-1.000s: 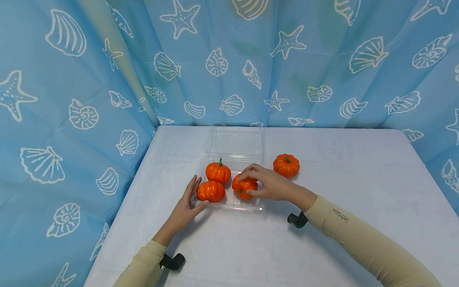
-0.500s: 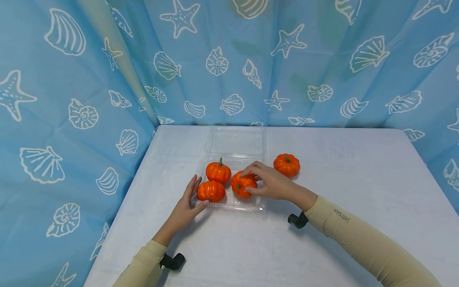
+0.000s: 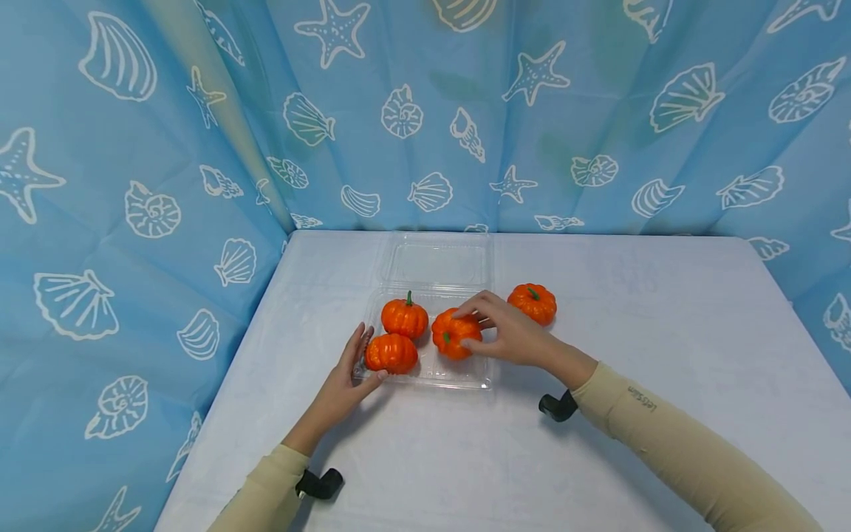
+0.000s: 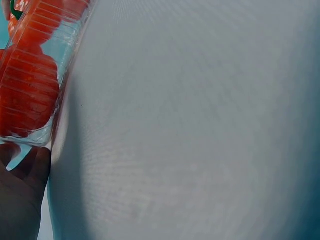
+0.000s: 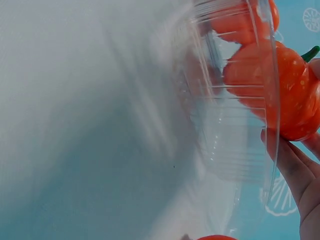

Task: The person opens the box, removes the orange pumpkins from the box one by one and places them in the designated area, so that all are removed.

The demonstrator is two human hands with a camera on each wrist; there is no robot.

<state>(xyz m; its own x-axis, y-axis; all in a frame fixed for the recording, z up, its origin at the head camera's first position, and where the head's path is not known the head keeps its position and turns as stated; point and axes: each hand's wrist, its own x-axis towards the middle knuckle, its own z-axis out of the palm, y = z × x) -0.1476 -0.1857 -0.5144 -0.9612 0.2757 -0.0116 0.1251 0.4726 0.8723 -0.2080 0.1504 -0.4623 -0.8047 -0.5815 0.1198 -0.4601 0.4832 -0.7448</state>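
Observation:
In the head view an orange toy pumpkin (image 3: 447, 344) with a green stem is over the right half of a clear plastic clamshell box (image 3: 459, 380). My right hand (image 3: 508, 332) grips it from the right, thumb low and fingers above; the right wrist view shows this pumpkin (image 5: 297, 95) above the box's rim. Two similar pumpkins, one at the back (image 3: 404, 319) and one at the front (image 3: 391, 355), fill the left half. My left hand (image 3: 342, 388) rests at the box's front left corner, fingers along the left side, thumb at the front edge.
Another pumpkin (image 3: 534, 304) sits on the white table (image 3: 631, 332), right of the box and just behind my right hand. The box's lid (image 3: 435, 264) lies folded open toward the back. A blue seashell curtain (image 3: 425, 133) hangs behind the table and on its left.
My right hand has shifted slightly up and to the right in the head view with the pumpkin, and its stem has turned a little. My left hand has stayed in place.

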